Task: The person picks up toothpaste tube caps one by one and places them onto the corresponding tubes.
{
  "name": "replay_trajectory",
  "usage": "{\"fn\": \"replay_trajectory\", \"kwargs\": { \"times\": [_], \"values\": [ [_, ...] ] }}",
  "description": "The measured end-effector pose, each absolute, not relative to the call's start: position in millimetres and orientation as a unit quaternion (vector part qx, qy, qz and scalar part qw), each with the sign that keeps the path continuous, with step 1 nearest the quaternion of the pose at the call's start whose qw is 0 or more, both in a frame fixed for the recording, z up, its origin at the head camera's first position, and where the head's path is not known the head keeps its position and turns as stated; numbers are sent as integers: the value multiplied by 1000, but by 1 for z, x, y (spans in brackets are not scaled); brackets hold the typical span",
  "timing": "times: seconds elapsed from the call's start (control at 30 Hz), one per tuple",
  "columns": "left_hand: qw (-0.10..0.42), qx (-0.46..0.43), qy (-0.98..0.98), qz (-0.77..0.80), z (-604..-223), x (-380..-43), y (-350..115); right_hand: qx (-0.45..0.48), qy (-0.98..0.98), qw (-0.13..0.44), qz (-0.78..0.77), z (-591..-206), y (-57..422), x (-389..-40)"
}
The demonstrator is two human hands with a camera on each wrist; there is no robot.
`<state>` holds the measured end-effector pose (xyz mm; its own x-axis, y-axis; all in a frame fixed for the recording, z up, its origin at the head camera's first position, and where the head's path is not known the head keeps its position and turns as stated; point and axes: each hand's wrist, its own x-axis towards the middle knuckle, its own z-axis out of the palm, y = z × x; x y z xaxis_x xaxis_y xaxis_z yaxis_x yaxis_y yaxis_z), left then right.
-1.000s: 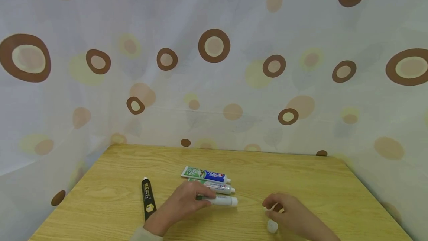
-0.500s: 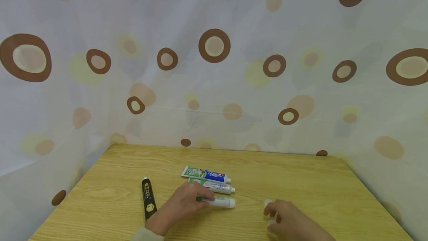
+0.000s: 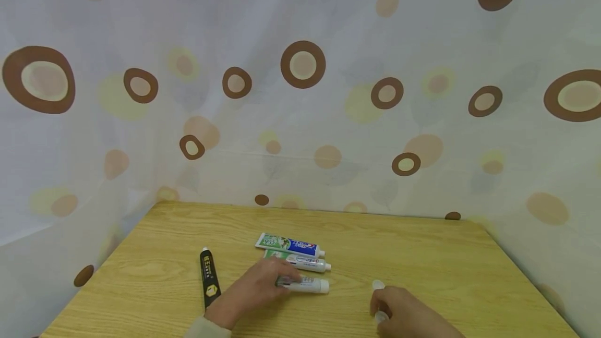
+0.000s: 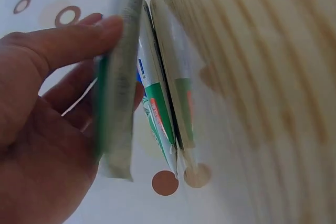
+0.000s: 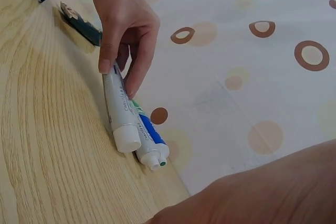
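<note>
- While the left hand pinches it between thumb and fingers, the white-capped toothpaste tube lies roughly level over the wood-grain table, its capped end sticking out to the right; whether it touches the tabletop cannot be told.
- To the right of the white-capped toothpaste tube, well apart from it, is the right hand, fingers bent inward.
- Also to the right of that tube, one small whitish round piece shows at the far side of the right hand, and a second whitish piece shows by its thumb; whether the right hand grasps either cannot be told.
- Just beyond the white-capped toothpaste tube lies a white-and-green toothpaste tube, its cap pointing the same way.
- Farther beyond it, close alongside that neighbour, is a green-and-blue toothpaste tube, also capped in white.
- To the left of the white-capped toothpaste tube, past the left hand, lies a black toothpaste tube with a yellow hexagon and a white tip at its far end.
- Well behind the white-capped toothpaste tube hangs a white sheet printed with brown rings.
</note>
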<state>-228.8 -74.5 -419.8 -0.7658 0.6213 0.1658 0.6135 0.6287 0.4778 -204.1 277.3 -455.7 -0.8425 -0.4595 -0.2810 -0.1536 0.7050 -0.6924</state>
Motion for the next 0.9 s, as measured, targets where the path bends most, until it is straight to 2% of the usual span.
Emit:
{"fn": "replay_trajectory", "kwargs": {
  "times": [0.13,0.53,0.67,0.9],
  "values": [
    [5,348,904,250,-420,-229,-72,-171,892,220,-357,-408,254,-177],
    [13,309,914,263,-411,-223,-75,-184,882,225,-371,-411,258,-179],
    [-10,313,911,268,-408,-223,-82,-188,893,189,-362,-408,256,-179],
    [-55,286,913,284,-398,-226,-99,-179,909,160,-339,-402,257,-181]
  ]
}}
